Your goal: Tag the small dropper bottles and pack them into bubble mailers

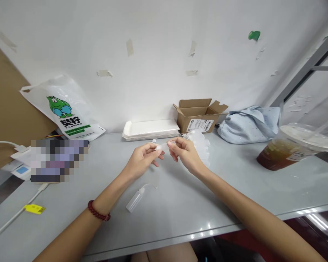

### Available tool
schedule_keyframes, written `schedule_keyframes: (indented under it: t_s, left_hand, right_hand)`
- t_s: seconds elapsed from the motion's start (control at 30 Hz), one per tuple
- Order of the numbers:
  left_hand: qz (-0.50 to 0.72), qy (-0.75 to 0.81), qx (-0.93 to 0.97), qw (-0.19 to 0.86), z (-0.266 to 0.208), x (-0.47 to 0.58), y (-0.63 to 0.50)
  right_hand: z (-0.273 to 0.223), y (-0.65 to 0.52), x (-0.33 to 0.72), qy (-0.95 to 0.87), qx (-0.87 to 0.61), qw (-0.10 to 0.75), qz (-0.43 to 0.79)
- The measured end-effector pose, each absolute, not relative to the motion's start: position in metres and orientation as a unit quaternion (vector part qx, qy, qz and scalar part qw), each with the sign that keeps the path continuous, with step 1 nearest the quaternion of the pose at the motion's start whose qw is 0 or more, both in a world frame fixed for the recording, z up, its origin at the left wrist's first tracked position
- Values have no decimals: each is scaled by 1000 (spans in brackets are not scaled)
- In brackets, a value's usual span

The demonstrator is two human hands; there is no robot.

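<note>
Above the middle of the table, both hands hold a small translucent plastic bottle (164,146) lying nearly sideways. The fingers of my left hand (142,159) are closed on its left end, where there is a white tip. My right hand (186,153) pinches the other end between thumb and fingers. Nearer to me, a clear squeeze bottle (135,200) with a thin bent nozzle lies on the tabletop. A pile of whitish translucent pieces (200,145) lies just behind my right hand; their exact kind is hard to make out.
At the back are a stack of white trays (153,128), an open cardboard box (198,116) and a light blue cloth bag (250,125). A lidded drink cup (287,149) stands on the right. Left are a white plastic bag (71,109), a blurred-out object (58,160) and a cable (9,222).
</note>
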State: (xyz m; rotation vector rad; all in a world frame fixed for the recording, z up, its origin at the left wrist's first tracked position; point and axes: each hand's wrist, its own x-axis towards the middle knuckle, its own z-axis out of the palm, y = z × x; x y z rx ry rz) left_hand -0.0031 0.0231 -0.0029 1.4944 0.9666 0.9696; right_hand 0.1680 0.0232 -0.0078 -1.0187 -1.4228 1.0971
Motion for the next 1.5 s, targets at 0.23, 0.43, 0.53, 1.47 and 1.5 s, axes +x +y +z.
schedule_keyframes:
  t_s: [0.23, 0.43, 0.53, 1.47, 1.5]
  left_hand:
    - [391, 407, 653, 505, -5, -3, 20]
    - [415, 413, 712, 387, -9, 0, 18]
    - [360, 427, 679, 476, -4, 0, 21]
    - [255, 440, 841, 184, -19, -15, 38]
    - [254, 446, 838, 185, -23, -18, 43]
  right_hand:
    - [-6, 19, 168, -596, -436, 500, 452]
    - [-4, 20, 167, -502, -425, 511, 553]
    - [-2, 19, 166, -500, -423, 510, 557]
    - [6, 29, 182, -468, -466, 477, 580]
    - [12, 32, 191, -498, -477, 479, 543]
